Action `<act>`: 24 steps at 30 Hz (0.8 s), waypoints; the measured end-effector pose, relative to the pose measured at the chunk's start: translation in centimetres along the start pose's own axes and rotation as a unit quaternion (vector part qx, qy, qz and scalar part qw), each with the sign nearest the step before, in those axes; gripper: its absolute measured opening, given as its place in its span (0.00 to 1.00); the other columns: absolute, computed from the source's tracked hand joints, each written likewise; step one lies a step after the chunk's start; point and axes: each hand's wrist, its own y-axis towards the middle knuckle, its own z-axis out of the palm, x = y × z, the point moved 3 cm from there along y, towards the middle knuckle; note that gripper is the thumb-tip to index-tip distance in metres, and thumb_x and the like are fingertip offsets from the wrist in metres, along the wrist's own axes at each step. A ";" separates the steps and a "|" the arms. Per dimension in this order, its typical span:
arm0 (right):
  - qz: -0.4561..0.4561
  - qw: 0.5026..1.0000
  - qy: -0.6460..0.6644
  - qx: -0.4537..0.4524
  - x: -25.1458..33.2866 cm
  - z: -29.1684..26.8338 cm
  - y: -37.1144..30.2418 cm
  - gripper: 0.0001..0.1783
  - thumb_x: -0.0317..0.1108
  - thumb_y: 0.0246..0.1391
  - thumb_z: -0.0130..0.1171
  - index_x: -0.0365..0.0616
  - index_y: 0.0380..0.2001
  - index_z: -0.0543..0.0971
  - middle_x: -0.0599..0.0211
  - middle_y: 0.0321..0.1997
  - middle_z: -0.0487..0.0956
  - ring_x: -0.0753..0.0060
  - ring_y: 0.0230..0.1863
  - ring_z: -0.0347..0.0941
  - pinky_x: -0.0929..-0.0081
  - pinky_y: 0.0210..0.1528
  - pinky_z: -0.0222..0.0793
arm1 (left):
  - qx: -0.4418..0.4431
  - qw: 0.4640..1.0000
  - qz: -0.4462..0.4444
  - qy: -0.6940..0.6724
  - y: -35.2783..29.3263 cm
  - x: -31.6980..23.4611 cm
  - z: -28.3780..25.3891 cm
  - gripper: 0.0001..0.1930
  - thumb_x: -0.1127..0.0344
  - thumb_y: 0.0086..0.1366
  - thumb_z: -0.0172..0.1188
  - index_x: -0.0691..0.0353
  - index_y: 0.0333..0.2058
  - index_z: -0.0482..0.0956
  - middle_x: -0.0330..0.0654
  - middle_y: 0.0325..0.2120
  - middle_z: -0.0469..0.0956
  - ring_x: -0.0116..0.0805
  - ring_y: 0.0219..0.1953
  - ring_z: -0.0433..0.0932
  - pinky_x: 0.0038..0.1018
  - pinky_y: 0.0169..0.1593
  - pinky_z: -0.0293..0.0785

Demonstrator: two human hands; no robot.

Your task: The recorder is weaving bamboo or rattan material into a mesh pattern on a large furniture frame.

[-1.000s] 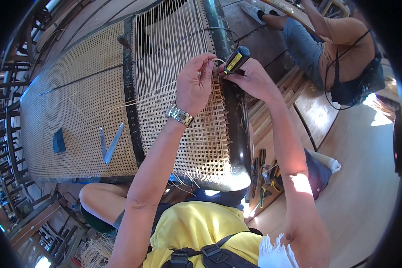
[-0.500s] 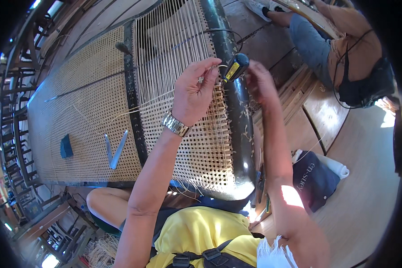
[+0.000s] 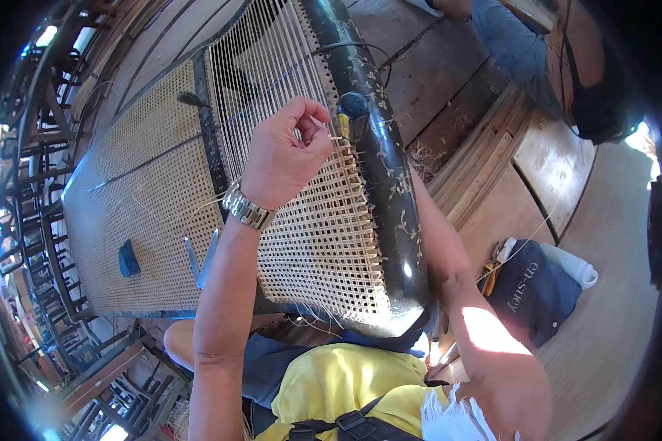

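Note:
My left hand (image 3: 283, 156), a metal watch (image 3: 248, 206) on its wrist, pinches a thin cane strand (image 3: 336, 138) at the edge of the half-woven cane panel (image 3: 312, 246). Right beside its fingertips a tool with a black and yellow handle (image 3: 351, 109) stands at the row of edge holes; its shaft is hidden. My right forearm (image 3: 456, 268) reaches along the outer side of the dark painted frame rail (image 3: 390, 191). The rail hides my right hand and whatever it may hold. Beyond the woven part, parallel strands (image 3: 261, 59) run without cross weave.
A V-shaped metal tool (image 3: 206, 264) and a blue piece (image 3: 129, 259) lie on the finished cane panel (image 3: 154, 213). On the right are a dark cloth bag (image 3: 533, 294), a white roll (image 3: 574, 268) and wooden strips (image 3: 485, 147). Another person's leg (image 3: 511, 55) is at upper right.
My right hand has dropped from beside the handle to behind the rail, out of sight. My left hand has closed more around the strand. The view has shifted slightly.

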 end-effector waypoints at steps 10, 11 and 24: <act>-0.057 0.998 0.018 -0.007 0.5 -0.6 1.9 0.18 0.37 0.61 0.62 0.37 0.49 0.81 0.68 0.45 0.83 0.79 0.40 0.80 0.78 0.41 0.77 | 0.084 0.988 0.067 0.114 2.0 0.1 1.4 0.11 0.71 0.60 0.71 0.62 0.41 0.83 0.36 0.35 0.83 0.22 0.36 0.80 0.23 0.41 0.77; -0.060 0.998 0.018 -0.004 0.4 1.1 4.1 0.18 0.37 0.61 0.62 0.37 0.49 0.81 0.67 0.45 0.83 0.79 0.40 0.80 0.78 0.41 0.77 | 0.087 0.987 0.067 0.117 1.8 0.5 1.5 0.11 0.71 0.60 0.71 0.62 0.41 0.83 0.36 0.35 0.83 0.22 0.36 0.80 0.23 0.41 0.77; -0.104 0.994 0.007 0.031 -0.9 0.1 -1.6 0.17 0.37 0.61 0.62 0.36 0.49 0.81 0.67 0.45 0.84 0.78 0.41 0.81 0.77 0.42 0.78 | -0.018 0.985 0.115 0.130 -0.9 0.5 2.5 0.15 0.77 0.60 0.63 0.57 0.46 0.83 0.41 0.36 0.85 0.33 0.37 0.84 0.29 0.42 0.78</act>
